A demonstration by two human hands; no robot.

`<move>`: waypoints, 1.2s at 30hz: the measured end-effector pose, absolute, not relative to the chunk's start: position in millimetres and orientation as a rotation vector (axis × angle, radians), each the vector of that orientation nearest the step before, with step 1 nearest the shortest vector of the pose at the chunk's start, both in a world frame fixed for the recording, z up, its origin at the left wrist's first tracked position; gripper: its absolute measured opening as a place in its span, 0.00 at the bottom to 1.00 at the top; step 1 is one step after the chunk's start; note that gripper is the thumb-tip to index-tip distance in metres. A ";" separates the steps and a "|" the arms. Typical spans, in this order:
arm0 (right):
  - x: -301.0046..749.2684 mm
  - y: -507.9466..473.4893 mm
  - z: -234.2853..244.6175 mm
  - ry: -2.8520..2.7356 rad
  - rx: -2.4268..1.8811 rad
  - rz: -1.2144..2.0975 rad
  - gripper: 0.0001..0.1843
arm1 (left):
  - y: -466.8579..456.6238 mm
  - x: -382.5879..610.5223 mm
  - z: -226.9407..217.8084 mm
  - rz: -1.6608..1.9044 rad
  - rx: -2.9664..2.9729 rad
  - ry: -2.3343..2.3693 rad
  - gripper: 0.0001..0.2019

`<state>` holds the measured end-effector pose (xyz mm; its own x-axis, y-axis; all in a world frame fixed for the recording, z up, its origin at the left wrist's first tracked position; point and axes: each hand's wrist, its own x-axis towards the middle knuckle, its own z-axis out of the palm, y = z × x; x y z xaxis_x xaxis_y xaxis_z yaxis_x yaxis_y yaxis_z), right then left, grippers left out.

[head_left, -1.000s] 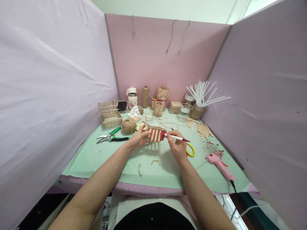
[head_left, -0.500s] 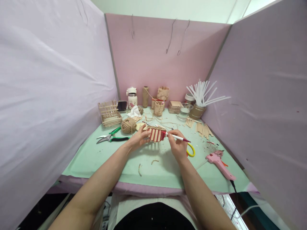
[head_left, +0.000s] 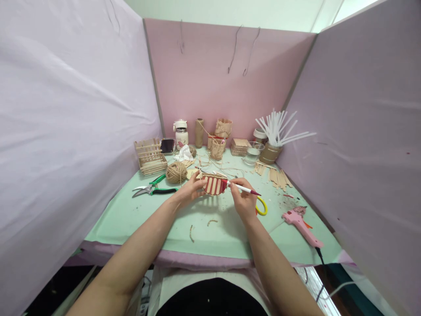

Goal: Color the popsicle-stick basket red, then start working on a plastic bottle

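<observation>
Held above the table is a small rounded wooden craft piece (head_left: 215, 186), its face striped red and bare wood. My left hand (head_left: 191, 189) grips its left end between thumb and fingers. In my right hand (head_left: 243, 197) is a white marker pen (head_left: 241, 188) with a dark red end pointing right; its other end touches the red right edge of the piece. A ball of jute twine (head_left: 176, 172) lies just behind my left hand. Yellow-handled scissors (head_left: 262, 206) show partly from behind my right hand, their blades hidden.
Green-handled pruning shears (head_left: 153, 189) lie at left by a stick-built rack (head_left: 151, 158). A pink glue gun (head_left: 302, 226) with its cord rests at right. Behind stand a cup of water (head_left: 253, 154), glue sticks (head_left: 276, 127) in a holder and loose wooden sticks (head_left: 279, 177).
Almost nothing differs. The marker's tip has shifted very slightly at the right edge of the striped piece, while both hands keep their holds.
</observation>
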<state>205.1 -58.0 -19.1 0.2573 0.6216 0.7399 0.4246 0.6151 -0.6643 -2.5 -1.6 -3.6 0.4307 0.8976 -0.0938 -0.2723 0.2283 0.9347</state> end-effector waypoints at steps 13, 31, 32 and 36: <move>204.5 -56.7 -20.9 -1.369 -0.980 0.175 0.07 | 0.1 -3.0 -6.9 0.917 1.052 0.744 0.39; 204.6 -56.1 -21.6 -1.369 -0.988 0.176 0.07 | -0.5 -1.9 -6.3 0.908 1.070 0.750 0.39; 204.5 -56.2 -21.4 -1.365 -0.990 0.173 0.07 | -0.4 -1.8 -6.3 0.909 1.069 0.749 0.39; 204.3 -56.4 -21.6 -1.361 -0.988 0.167 0.07 | -0.5 -1.9 -6.0 0.915 1.067 0.741 0.38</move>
